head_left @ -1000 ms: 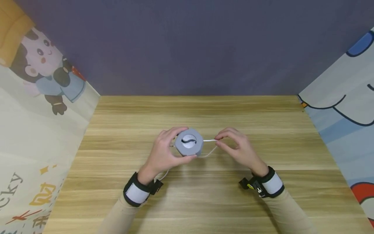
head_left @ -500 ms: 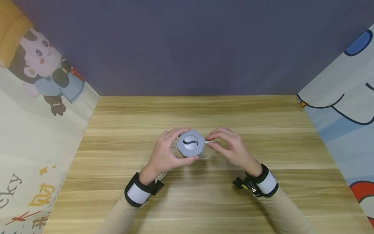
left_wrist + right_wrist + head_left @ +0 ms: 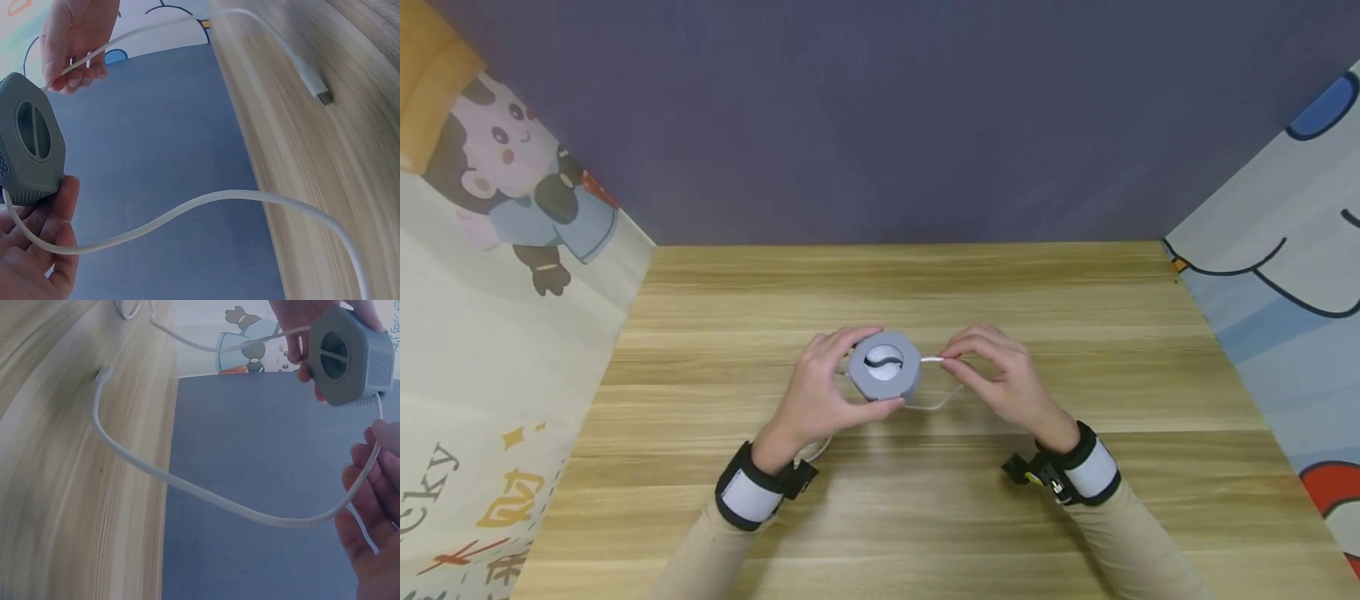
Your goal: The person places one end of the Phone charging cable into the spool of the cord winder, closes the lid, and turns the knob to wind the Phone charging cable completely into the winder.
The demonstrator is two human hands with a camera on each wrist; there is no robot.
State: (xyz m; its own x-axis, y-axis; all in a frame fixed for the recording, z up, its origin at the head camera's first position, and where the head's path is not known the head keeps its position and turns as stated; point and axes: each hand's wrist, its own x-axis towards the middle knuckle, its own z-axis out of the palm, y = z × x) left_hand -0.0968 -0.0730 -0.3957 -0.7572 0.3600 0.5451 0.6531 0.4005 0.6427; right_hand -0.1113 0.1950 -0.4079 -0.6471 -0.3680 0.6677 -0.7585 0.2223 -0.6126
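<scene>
My left hand (image 3: 820, 383) grips a grey hexagonal cable winder (image 3: 901, 385) by its edges, thumb on the near side and fingers on the far side. A round knob with a wavy slot shows on its top. From its right side runs a white cable (image 3: 931, 359), which my right hand (image 3: 1003, 375) pinches between thumb and fingertips a short way from the winder. In the left wrist view the cable's loose end hangs down to a plug (image 3: 315, 87) with a metal tip. Another length of white cable (image 3: 219, 195) leaves the winder's opposite side and curves past my left hand.
Under both hands lies a wood-grain table (image 3: 910, 517). A dark blue-grey panel (image 3: 910, 125) rises along its far edge. Cartoon-printed sheets stand at the left (image 3: 572, 333) and right (image 3: 1262, 333).
My right hand slid left along the cable up to the winder, then drew back slightly right, showing a short stretch of cable. The left hand and winder shifted only slightly.
</scene>
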